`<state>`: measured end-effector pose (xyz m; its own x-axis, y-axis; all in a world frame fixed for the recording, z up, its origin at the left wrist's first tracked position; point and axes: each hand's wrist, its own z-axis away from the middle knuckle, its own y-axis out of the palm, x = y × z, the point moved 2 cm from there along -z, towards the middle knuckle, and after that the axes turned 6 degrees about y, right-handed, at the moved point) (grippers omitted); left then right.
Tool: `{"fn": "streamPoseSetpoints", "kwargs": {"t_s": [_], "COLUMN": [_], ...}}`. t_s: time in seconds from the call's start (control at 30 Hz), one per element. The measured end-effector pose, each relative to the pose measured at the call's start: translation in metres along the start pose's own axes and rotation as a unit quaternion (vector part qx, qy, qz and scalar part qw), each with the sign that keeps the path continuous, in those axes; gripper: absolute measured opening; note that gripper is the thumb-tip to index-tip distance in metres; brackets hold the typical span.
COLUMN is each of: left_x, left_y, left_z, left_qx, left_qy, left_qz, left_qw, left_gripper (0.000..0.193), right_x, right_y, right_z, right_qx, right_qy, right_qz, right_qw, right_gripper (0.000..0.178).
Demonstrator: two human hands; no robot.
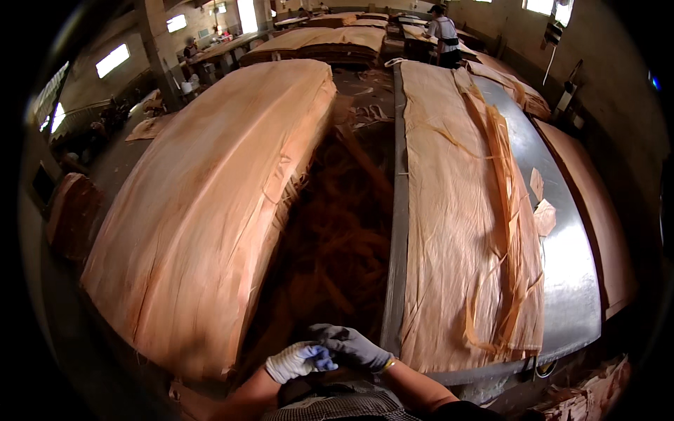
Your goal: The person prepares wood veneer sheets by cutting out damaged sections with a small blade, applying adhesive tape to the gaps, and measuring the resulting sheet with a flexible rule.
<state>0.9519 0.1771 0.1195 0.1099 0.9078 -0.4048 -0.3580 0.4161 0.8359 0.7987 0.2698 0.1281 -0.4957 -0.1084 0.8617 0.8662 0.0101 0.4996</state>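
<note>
My left hand (300,361), in a white glove with blue fingertips, is close in front of my body with its fingers curled. My right hand (354,348), in a grey glove, meets it there, its bent fingers reaching over the left fingertips. Anything pinched between them is hidden. To the left lies a tall stack of wood veneer sheets (203,182). On the right, a wrinkled veneer sheet (449,231) covers part of a shiny metal table (572,274). Loose torn veneer strips (502,189) run lengthwise along that sheet.
Dark veneer scraps (337,238) fill the gap between stack and table. Small veneer pieces (544,217) lie on the bare metal. Further veneer sheets (593,203) lean along the right side. A person (444,35) stands at the far right, near more stacks (319,42).
</note>
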Motion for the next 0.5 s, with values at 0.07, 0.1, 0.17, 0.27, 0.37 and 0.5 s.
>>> {"fn": "streamPoseSetpoints", "kwargs": {"t_s": [0.07,0.1,0.17,0.27,0.37,0.5], "left_x": [-0.046,-0.066,-0.110,-0.181,-0.247,-0.346], "left_y": [-0.009,-0.006,-0.002,-0.014,-0.030,-0.052], "left_z": [-0.020,-0.035,-0.068,-0.135,-0.197,-0.298], "left_qx": [-0.013,0.028,0.063,0.088,0.133,0.164], "left_qy": [-0.023,-0.012,0.010,-0.015,-0.046,-0.104], "left_qz": [-0.016,-0.003,-0.004,-0.088,-0.180,-0.353], "left_qw": [1.000,1.000,0.998,0.992,0.974,0.915], "left_gripper": [0.022,0.023,0.025,0.024,0.026,0.024], "right_x": [0.036,0.058,0.082,0.109,0.141,0.180], "right_y": [-0.008,-0.016,-0.034,-0.092,-0.159,-0.282], "right_z": [-0.041,-0.055,-0.088,-0.130,-0.157,-0.182], "right_qx": [-0.009,-0.028,-0.079,-0.186,-0.298,-0.331], "right_qy": [-0.010,0.008,0.012,-0.072,-0.099,-0.155], "right_qz": [0.030,0.001,-0.049,-0.203,-0.318,-0.347], "right_qw": [0.999,1.000,0.996,0.959,0.895,0.864], "right_gripper": [0.025,0.029,0.043,0.026,0.014,0.007]}}
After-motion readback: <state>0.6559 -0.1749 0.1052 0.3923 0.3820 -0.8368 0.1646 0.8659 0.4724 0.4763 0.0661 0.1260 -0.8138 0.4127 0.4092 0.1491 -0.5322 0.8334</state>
